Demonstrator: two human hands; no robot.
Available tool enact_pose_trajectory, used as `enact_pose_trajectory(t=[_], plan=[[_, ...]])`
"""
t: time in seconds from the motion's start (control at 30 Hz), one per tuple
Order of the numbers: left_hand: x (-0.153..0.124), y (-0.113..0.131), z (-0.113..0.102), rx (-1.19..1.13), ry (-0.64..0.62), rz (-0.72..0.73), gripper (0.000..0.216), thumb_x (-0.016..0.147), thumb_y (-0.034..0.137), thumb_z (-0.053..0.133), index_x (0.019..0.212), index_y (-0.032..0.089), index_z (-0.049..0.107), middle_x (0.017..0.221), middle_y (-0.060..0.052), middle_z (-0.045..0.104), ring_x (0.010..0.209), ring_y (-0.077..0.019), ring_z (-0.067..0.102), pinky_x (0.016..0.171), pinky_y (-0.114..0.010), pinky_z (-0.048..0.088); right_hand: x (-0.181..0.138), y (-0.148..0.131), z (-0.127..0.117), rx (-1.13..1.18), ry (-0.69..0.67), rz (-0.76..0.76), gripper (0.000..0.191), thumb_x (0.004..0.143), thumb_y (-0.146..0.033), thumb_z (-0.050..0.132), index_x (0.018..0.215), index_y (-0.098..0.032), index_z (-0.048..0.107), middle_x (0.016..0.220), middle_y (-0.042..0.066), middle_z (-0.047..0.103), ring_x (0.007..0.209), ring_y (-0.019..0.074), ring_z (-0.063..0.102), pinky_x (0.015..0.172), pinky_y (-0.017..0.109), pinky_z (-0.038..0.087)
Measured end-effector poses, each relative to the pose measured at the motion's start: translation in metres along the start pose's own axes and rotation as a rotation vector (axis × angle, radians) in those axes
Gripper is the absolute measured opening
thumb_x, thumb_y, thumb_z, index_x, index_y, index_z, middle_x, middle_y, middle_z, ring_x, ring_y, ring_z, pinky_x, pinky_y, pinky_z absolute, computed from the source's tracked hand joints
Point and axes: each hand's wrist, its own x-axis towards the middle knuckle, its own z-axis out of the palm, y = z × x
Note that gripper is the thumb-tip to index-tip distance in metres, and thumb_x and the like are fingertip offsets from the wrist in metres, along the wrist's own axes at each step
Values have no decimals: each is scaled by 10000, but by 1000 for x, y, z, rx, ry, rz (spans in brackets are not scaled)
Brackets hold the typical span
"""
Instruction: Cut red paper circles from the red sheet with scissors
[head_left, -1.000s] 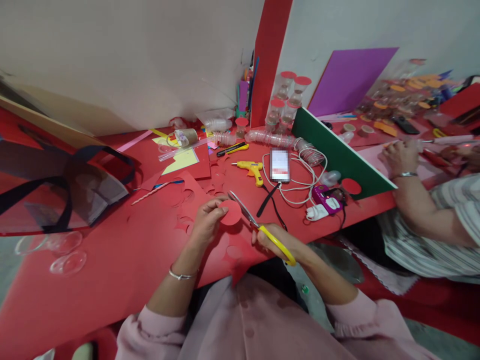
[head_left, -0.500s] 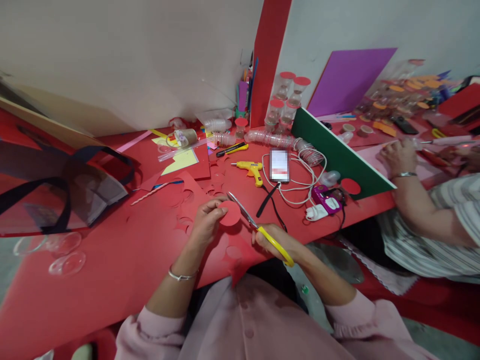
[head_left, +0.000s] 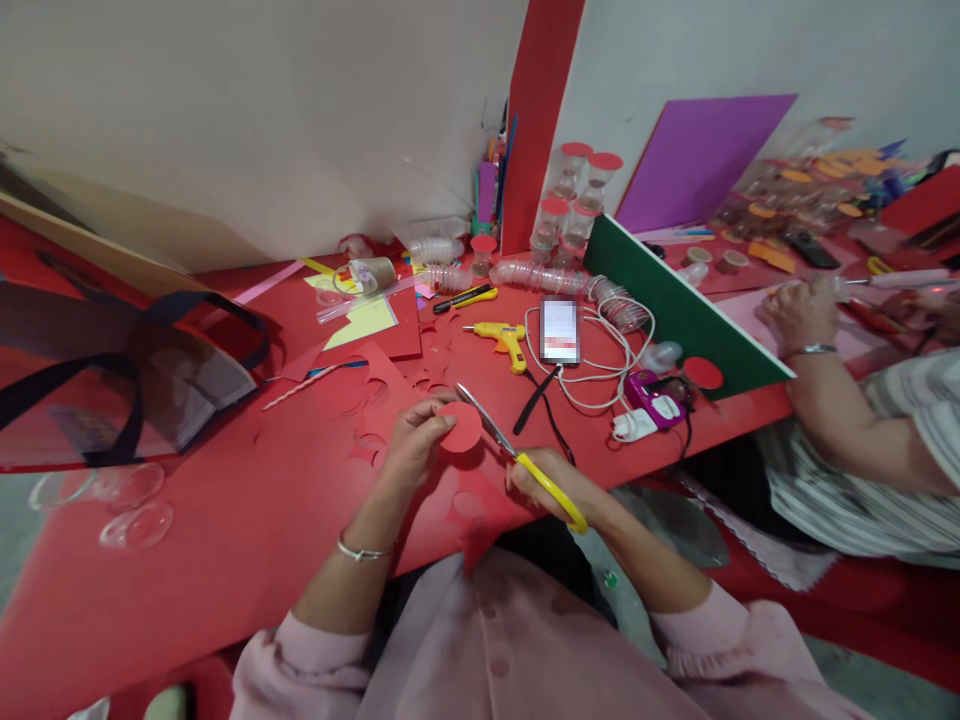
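My left hand (head_left: 412, 440) pinches the left edge of a red paper circle (head_left: 461, 428) between thumb and fingers. In my right hand (head_left: 551, 482) is a pair of scissors (head_left: 551, 490) with yellow handles, my fingers closed around the grips. The metal blades point up and to the left, close to the circle's right edge; whether they touch it I cannot tell. Beneath my hands lie red paper scraps with round holes (head_left: 466, 503). Further red offcuts (head_left: 367, 395) are spread left of and beyond my left hand.
A yellow glue gun (head_left: 501, 335), a cutter knife (head_left: 465, 298), a phone (head_left: 559, 330) and a purple power adapter (head_left: 654, 398) with white cable lie beyond. Clear plastic cups (head_left: 540, 277) line the wall. A green board (head_left: 675, 310) divides off a co-worker's arm (head_left: 832, 390). At left stands a bag (head_left: 172, 380).
Hardly anything differs. Both hands, the paper circle and the scissors hold the same place, and the whole view has shifted very slightly.
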Motion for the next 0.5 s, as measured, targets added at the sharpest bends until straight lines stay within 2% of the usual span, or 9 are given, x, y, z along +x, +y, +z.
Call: enact_pose_trajectory(t=[0.13, 0.3, 0.5], plan=[[-2, 3, 2, 3, -14, -1, 206, 650, 200, 837, 579, 184, 644, 967, -45, 699, 881, -176, 635, 768, -270, 495, 1, -3, -5, -23, -32, -11, 676, 1005, -747, 305, 781, -178, 594, 654, 14, 520, 587, 145, 438, 536, 268, 352], [-3, 8, 2, 36, -97, -16, 189, 665, 226, 826, 578, 182, 664, 1024, -68, 699, 893, -201, 642, 767, -304, 506, 0, -7, -16, -63, -95, -42, 739, 1004, -768, 228, 832, -169, 625, 673, 22, 534, 595, 154, 444, 565, 287, 394], [-3, 15, 2, 121, -187, 1, 244, 664, 256, 830, 521, 197, 642, 862, -69, 675, 870, -218, 616, 754, -318, 489, 1, -6, -24, -102, -146, -75, 742, 1009, -765, 250, 843, -158, 644, 711, 33, 557, 623, 160, 454, 623, 308, 414]])
